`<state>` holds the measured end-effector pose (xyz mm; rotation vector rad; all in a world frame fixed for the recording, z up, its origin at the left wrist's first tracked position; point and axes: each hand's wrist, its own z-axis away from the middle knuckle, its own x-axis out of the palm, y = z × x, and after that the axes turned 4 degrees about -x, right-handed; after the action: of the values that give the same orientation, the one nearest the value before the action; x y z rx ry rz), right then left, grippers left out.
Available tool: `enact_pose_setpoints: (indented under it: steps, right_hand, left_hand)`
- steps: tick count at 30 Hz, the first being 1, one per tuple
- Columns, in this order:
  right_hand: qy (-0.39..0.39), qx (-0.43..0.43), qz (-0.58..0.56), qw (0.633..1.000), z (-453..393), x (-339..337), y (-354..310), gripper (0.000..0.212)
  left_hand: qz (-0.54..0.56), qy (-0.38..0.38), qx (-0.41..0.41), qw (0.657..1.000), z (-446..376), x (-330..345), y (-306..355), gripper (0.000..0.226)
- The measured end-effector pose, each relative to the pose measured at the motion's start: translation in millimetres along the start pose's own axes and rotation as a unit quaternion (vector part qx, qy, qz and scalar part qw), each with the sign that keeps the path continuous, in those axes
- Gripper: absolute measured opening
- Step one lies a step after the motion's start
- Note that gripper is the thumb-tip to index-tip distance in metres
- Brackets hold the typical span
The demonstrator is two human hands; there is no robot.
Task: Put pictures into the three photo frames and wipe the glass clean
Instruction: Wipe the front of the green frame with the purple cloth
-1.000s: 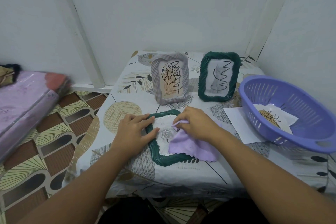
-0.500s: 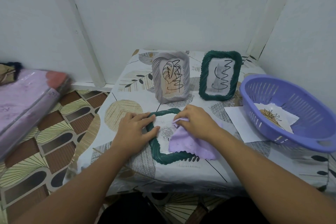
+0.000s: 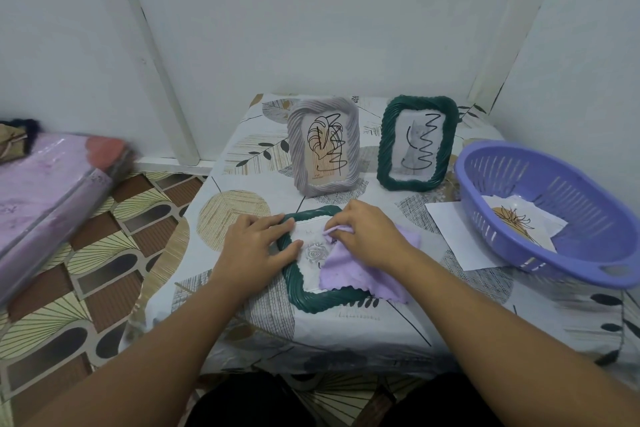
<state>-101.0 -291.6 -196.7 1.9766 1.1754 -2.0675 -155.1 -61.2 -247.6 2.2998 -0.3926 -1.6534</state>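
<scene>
Not much has shifted over the last second: our right hand (image 3: 363, 236) still pinches the purple cloth (image 3: 360, 274) and rubs the glass of the flat green frame (image 3: 311, 298) on the desk (image 3: 346, 340), while our left hand (image 3: 258, 248) stays spread, pressing its edge. Two frames stand behind, so we're probably on the last wipe.

The right hand (image 3: 367, 236) has moved a little over the glass of the lying green frame (image 3: 313, 298). One second ago the folded tip of the purple cloth (image 3: 356, 274) that it pinches pointed to the upper right of the rose picture (image 3: 315, 253); now this tip lies nearer to the top edge of the glass. The cloth has shifted with the hand, and its lower part now spreads more to the right.
</scene>
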Motion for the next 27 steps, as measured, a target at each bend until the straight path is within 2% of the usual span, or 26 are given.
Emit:
enact_pose_setpoints:
  steps: [3, 5, 9, 13, 18, 24, 27]
  right_hand:
    - [-0.041, -0.017, 0.01, 0.999, 3, -6, 4, 0.015]
    - [-0.037, -0.019, 0.017, 0.999, 4, -10, 6, 0.015]
    - [0.02, 0.008, -0.1, 0.995, 14, -20, 14, 0.013]
    - [-0.022, 0.029, -0.14, 0.989, 24, -27, 25, 0.011]
    - [-0.011, 0.008, -0.08, 0.997, 14, -20, 17, 0.013]
    - [0.009, 0.024, 0.021, 0.999, 1, -4, 2, 0.015]
    - [-0.029, 0.006, 0.027, 0.999, 6, -8, 3, 0.016]
  left_hand:
    - [-0.002, 0.001, 0.004, 1.0, 0, 0, 0, 0.066]
    - [-0.004, -0.002, 0.001, 1.0, -1, 0, 0, 0.067]
    - [-0.004, -0.005, -0.001, 1.0, 0, -1, 0, 0.068]
    - [-0.006, -0.011, -0.002, 1.0, 0, -1, 0, 0.07]
    - [-0.009, -0.012, -0.002, 1.0, 0, -1, 0, 0.07]
    - [-0.008, -0.001, 0.0, 1.0, 0, 0, 0, 0.068]
    - [-0.009, 0.002, 0.002, 1.0, 0, 1, 0, 0.068]
